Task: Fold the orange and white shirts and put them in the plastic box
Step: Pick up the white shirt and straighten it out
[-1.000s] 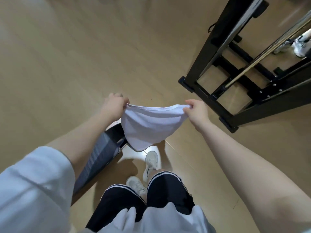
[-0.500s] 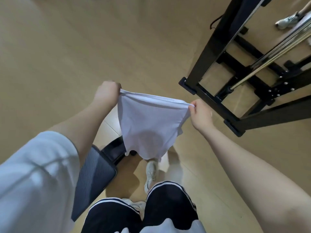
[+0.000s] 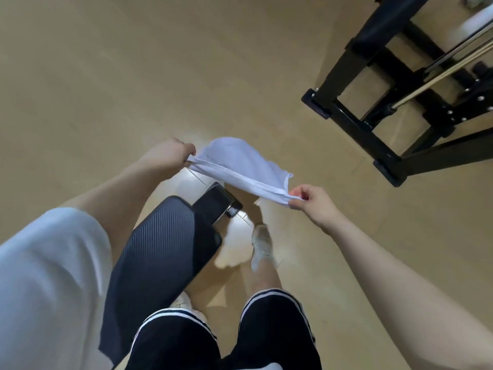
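Note:
A white shirt (image 3: 240,164) is stretched in the air between both hands, above the floor. My left hand (image 3: 170,153) grips one end of its edge. My right hand (image 3: 309,200) pinches the other end, lower and to the right. The cloth billows up and away from me, past the held edge. No orange shirt and no plastic box are in view.
A dark chair back with a black armrest (image 3: 165,252) stands just below my left arm. A black metal frame with a steel rod (image 3: 373,121) stands on the tan floor at the right. My legs and a white shoe (image 3: 261,247) are below.
The shirt hung down from both hands; now it has flipped up and forward. My right hand has dropped lower. The view has tilted, so the chair shows more.

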`<state>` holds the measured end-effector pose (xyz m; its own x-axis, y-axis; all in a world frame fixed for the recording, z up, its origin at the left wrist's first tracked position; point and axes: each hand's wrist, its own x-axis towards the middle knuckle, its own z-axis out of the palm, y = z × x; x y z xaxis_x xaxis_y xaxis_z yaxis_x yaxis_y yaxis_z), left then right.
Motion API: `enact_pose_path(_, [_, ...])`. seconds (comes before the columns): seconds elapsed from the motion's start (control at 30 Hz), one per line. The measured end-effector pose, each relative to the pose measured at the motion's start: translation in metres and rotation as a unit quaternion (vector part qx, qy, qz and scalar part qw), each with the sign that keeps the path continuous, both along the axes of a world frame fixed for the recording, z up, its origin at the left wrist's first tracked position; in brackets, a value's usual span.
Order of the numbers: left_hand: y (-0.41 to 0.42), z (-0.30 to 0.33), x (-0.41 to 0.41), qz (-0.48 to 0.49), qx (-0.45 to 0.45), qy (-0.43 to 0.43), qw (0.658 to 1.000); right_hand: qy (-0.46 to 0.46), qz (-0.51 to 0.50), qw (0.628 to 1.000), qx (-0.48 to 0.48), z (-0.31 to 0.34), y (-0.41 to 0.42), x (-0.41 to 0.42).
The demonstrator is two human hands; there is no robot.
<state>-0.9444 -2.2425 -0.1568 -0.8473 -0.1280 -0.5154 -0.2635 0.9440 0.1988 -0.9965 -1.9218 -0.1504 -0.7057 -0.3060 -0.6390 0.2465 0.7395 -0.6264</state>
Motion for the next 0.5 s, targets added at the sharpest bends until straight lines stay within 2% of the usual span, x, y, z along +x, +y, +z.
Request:
enact_pose_path(0.13, [-0.033, -0.05, 0.067, -0.112, -0.091, -0.001, 0.99, -0.043, 0.001, 0.999, 0.027, -0.052, -0.035, 0.089])
enact_pose_path(0.23, [-0.049, -0.072, 0.127, -0.129, -0.141, -0.017, 0.981, -0.054, 0.052, 0.996, 0.045, -0.08, -0.062, 0.141])
enact_pose_path(0.37, [-0.066, -0.093, 0.203, -0.085, -0.113, -0.034, 0.989, -0.109, 0.102, 0.988, 0.039, -0.094, -0.093, 0.189])
enact_pose_path(0.43, [-0.075, -0.101, 0.236, -0.081, -0.086, 0.002, 0.993, -0.144, 0.153, 0.977, 0.034, -0.099, -0.105, 0.213])
enact_pose_path(0.5, [-0.085, -0.103, 0.27, -0.087, -0.061, 0.079, 0.991, -0.178, 0.207, 0.961, 0.041, -0.104, -0.115, 0.24])
